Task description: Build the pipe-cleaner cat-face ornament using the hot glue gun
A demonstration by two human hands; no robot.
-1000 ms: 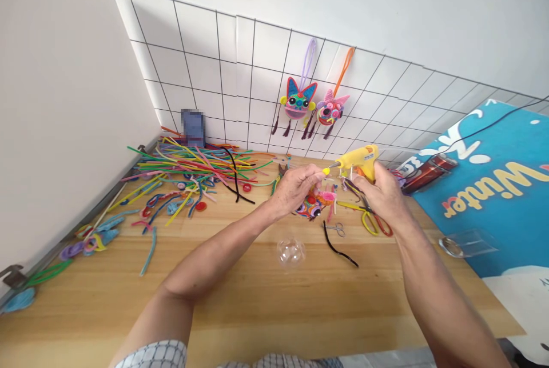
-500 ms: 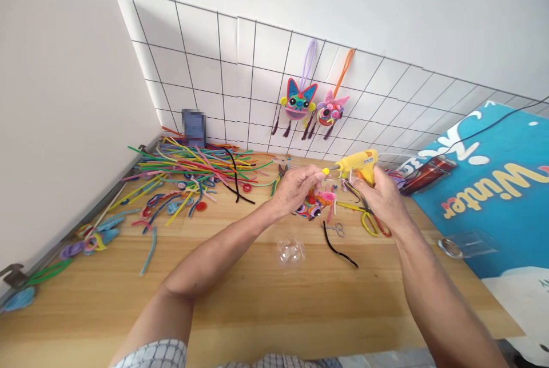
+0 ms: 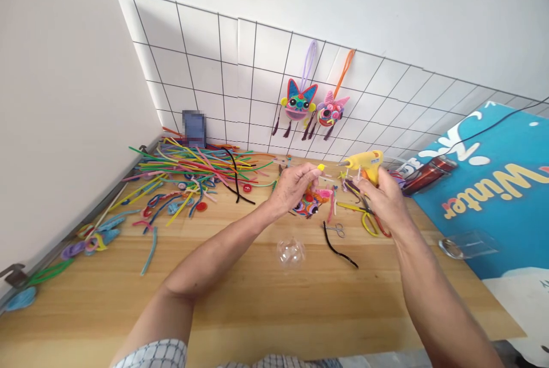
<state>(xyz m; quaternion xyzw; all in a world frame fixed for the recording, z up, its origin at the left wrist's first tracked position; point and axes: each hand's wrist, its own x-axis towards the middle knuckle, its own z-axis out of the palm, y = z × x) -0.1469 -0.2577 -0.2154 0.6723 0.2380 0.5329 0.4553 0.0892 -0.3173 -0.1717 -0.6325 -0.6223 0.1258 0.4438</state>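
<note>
Between the thumb and fingers of my left hand (image 3: pixel 295 185) is a small yellow piece (image 3: pixel 321 167), too small to name surely. My right hand (image 3: pixel 384 196) grips a yellow hot glue gun (image 3: pixel 363 160), its nozzle pointing left, a short way apart from the yellow piece. Under my left hand lies a colourful ornament (image 3: pixel 307 206) with eyes and pink-orange trim, partly hidden by the hand. Below it on the table sits a clear plastic ball or dome (image 3: pixel 290 252). Small scissors (image 3: pixel 338 230) and a black pipe cleaner (image 3: pixel 339 249) are to its right.
A heap of pipe cleaners (image 3: pixel 201 165) covers the back left. Two finished ornaments (image 3: pixel 299 104) hang on the grid wall. Yellow-and-red handled scissors (image 3: pixel 369 223) lie by my right hand. A blue board (image 3: pixel 506 185) stands at right, a white panel (image 3: pixel 64 99) at left.
The glue gun has drawn back to the right, so its nozzle no longer meets the yellow piece. My left hand has shifted slightly left with the piece.
</note>
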